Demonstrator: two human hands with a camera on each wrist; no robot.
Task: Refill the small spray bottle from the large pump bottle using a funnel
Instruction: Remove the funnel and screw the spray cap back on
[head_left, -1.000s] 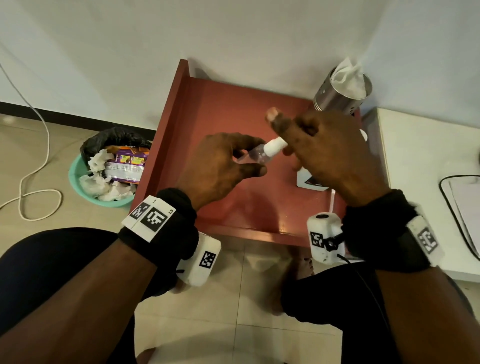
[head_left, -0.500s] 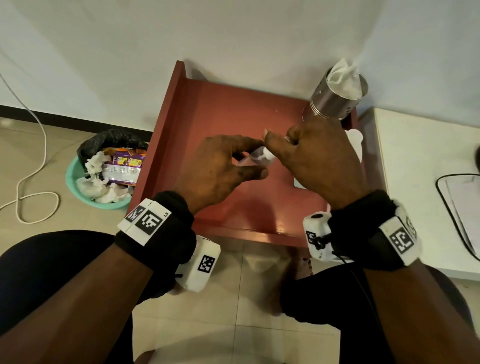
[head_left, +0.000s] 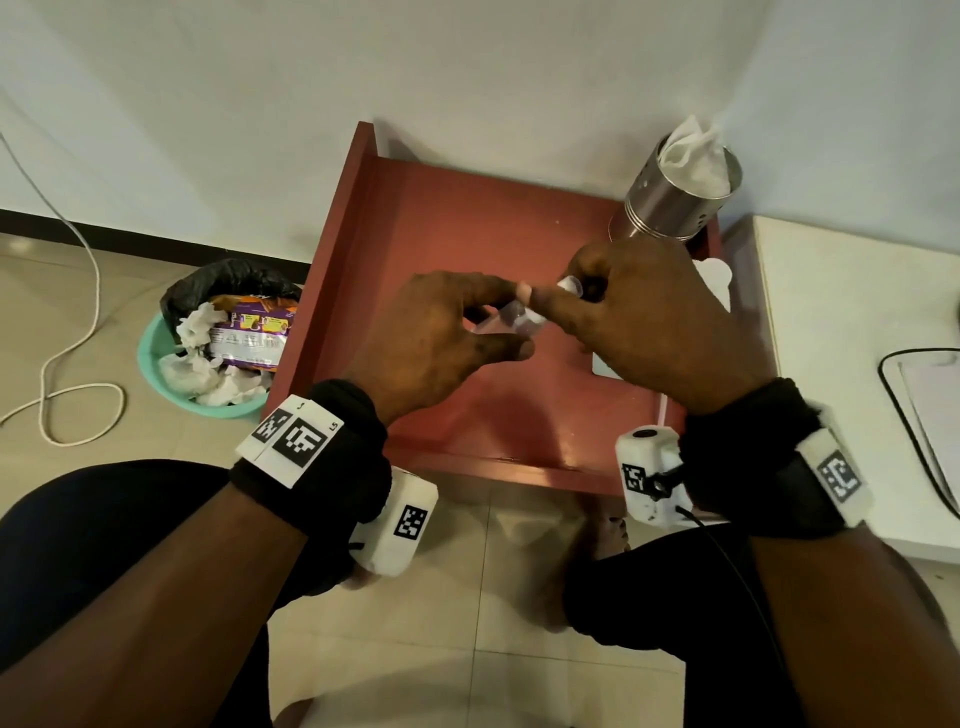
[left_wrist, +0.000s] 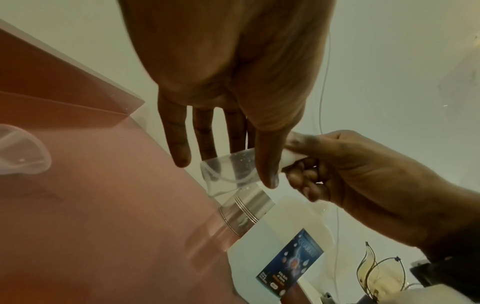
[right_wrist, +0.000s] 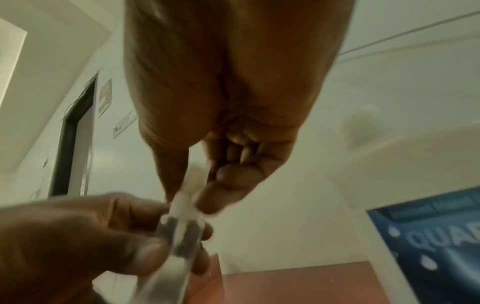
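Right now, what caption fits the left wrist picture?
Left hand holds the clear spray bottle while the right hand grips its white top.

Soft, dim indoor light gives faint shadows and a dull sheen on the worktop (head_left: 467, 415), while both wrist views are motion-blurred, yellow-tinted and bowed at the edges.

right hand (head_left: 660, 322) has drawn in, fingers now curled round spray bottle (head_left: 511, 319) top.

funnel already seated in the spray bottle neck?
No: in the left wrist view the funnel lies apart on the red table, while the right hand grips the white top of the spray bottle.
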